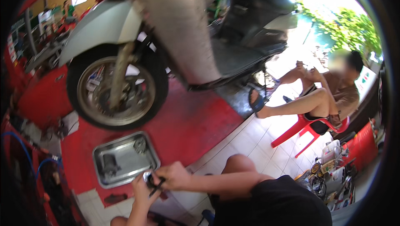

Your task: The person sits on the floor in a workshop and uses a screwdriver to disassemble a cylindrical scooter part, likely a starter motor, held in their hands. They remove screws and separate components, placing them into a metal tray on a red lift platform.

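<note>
In front of my body, both hands meet over the near edge of a metal tray (pixel 137 163). My left hand (pixel 143 192) is closed around a small silver-and-dark metal part (pixel 147 177). Pressed close to it, my right hand (pixel 175 177) pinches a thin black piece (pixel 157 187) that crosses the part; its exact kind is too small and blurred to tell. Inside the tray lie a dark blocky part (pixel 110 164) and a round metal part (pixel 140 145).
A silver scooter (pixel 179 30) stands over a red platform (pixel 196 117), its front wheel (pixel 75 88) behind the tray. At right a person (pixel 343 88) sits on a red plastic chair (pixel 287 133). Machine parts (pixel 329 172) crowd the lower right; a blue hose (pixel 18 136) hangs at left.
</note>
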`<state>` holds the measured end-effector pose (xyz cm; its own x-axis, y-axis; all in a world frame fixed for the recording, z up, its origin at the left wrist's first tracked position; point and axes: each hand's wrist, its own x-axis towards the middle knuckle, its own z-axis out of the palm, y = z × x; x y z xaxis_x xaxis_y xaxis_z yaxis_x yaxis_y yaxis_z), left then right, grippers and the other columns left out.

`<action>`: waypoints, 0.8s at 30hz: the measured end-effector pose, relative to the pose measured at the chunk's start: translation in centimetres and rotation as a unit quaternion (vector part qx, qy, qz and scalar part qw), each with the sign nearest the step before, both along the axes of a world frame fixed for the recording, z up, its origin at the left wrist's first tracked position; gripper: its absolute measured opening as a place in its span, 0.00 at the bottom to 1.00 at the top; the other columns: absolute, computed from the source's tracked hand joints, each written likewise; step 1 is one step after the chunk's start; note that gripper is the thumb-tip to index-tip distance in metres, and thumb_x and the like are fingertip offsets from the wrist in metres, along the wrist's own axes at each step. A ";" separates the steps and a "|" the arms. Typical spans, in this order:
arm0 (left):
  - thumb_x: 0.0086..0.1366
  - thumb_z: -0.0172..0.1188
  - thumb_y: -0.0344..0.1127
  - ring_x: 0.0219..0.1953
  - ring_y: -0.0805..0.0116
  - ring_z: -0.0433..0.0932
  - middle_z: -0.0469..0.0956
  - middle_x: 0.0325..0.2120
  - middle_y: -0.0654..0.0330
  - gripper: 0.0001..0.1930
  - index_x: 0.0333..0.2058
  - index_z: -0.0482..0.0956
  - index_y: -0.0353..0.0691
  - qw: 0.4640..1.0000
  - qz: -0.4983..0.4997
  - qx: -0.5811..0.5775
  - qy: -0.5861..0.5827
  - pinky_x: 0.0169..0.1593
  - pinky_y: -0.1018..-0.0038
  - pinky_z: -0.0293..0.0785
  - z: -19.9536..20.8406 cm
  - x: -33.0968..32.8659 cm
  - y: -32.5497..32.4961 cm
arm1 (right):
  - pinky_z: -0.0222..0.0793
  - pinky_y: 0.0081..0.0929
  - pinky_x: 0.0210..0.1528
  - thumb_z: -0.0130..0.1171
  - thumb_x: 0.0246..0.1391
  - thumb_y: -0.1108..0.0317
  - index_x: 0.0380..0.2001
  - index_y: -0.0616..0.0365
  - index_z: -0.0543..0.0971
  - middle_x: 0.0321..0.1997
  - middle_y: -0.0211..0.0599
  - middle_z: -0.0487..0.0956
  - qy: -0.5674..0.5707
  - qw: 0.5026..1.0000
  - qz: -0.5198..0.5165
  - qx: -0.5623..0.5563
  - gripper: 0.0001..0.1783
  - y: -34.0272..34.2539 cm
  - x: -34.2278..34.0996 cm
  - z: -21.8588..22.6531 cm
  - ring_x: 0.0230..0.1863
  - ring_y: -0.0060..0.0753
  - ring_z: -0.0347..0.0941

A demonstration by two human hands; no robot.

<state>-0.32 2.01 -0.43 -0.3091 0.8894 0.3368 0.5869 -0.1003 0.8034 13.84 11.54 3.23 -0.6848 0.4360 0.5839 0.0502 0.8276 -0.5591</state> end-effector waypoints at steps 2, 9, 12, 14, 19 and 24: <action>0.39 0.70 0.31 0.32 0.48 0.82 0.81 0.29 0.50 0.20 0.36 0.81 0.36 1.000 -0.001 -0.026 0.002 0.38 0.65 0.79 -1.0 -1.1 -0.1 | 0.72 0.40 0.24 0.64 0.53 0.60 0.24 0.54 0.81 0.19 0.46 0.76 -0.078 0.995 -0.027 -0.046 0.10 0.2 -0.4 -0.4 0.22 0.51 0.76; 0.42 0.75 0.31 0.32 0.56 0.85 0.83 0.28 0.51 0.18 0.34 0.81 0.35 0.987 0.148 0.058 0.019 0.39 0.67 0.79 2.7 -5.6 -1.6 | 0.60 0.40 0.20 0.62 0.59 0.51 0.17 0.62 0.76 0.13 0.50 0.68 -0.113 0.973 -0.096 -0.179 0.26 2.0 0.3 3.8 0.14 0.50 0.62; 0.48 0.72 0.26 0.31 0.71 0.82 0.83 0.29 0.57 0.15 0.34 0.79 0.30 0.960 0.274 0.047 -0.030 0.38 0.72 0.79 0.7 -8.4 -1.8 | 0.66 0.42 0.24 0.64 0.55 0.51 0.20 0.61 0.80 0.16 0.48 0.74 -0.195 0.963 -0.154 -0.109 0.22 4.5 0.8 2.8 0.18 0.50 0.70; 0.49 0.71 0.25 0.29 0.71 0.82 0.83 0.28 0.57 0.13 0.34 0.79 0.29 0.948 0.294 0.046 -0.108 0.35 0.73 0.78 -0.7 -10.1 -1.8 | 0.70 0.44 0.27 0.65 0.52 0.53 0.21 0.60 0.81 0.17 0.45 0.76 -0.169 0.971 -0.156 -0.065 0.20 5.3 0.3 0.7 0.21 0.51 0.75; 0.48 0.71 0.24 0.29 0.70 0.82 0.83 0.26 0.57 0.13 0.33 0.80 0.30 0.937 0.322 0.041 -0.130 0.33 0.73 0.77 -2.7 -11.9 -1.0 | 0.77 0.46 0.42 0.66 0.47 0.59 0.39 0.60 0.80 0.41 0.47 0.79 -0.283 0.951 -0.126 0.008 0.19 6.2 -4.5 -2.2 0.42 0.54 0.79; 0.42 0.76 0.32 0.33 0.63 0.84 0.84 0.29 0.52 0.20 0.34 0.81 0.29 0.938 0.327 0.032 -0.113 0.41 0.67 0.77 0.4 -10.6 -0.5 | 0.78 0.43 0.44 0.66 0.43 0.70 0.51 0.59 0.72 0.52 0.46 0.76 -0.397 0.903 -0.052 0.154 0.28 8.5 -10.4 -3.4 0.44 0.49 0.81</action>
<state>-10.94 1.52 -0.03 -0.8510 0.4653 0.2435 0.3555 0.1692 0.9193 3.44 20.03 -0.21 -0.9059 0.4223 0.0321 0.4202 0.9057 -0.0568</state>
